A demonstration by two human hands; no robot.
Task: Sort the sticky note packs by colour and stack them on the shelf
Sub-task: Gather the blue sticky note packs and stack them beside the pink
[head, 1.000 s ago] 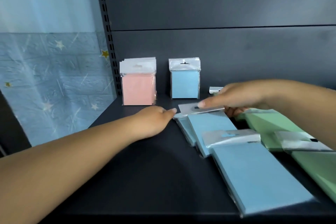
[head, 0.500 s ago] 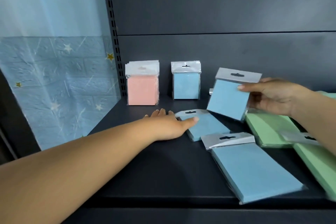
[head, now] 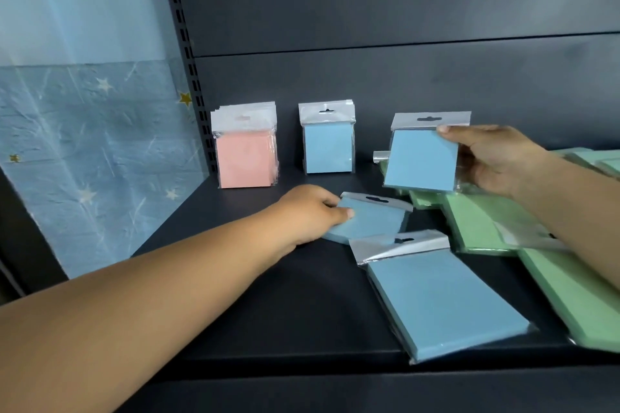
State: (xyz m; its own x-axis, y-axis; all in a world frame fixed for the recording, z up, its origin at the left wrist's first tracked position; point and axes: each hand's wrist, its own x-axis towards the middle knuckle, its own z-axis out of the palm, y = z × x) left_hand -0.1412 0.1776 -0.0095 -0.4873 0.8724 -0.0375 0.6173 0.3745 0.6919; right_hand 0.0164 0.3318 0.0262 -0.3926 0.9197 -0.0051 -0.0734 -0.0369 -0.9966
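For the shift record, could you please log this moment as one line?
right hand: holds blue pack raised | left hand: grips flat blue pack | upright blue stack: waiting

I see a pink pack stack [head: 246, 157] at ten o'clock, blue packs [head: 328, 151] centre, green packs [head: 483, 225] at three, a dark grey shelf [head: 268, 312], star-patterned blue wallpaper [head: 94, 151]

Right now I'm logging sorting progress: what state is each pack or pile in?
Pink stack: upright at back.
Blue stack: upright beside it.
Raised blue pack: held in right hand.
Middle blue pack: flat, left hand gripping it.
Near blue pack: flat, untouched.
Green packs: flat, unsorted.
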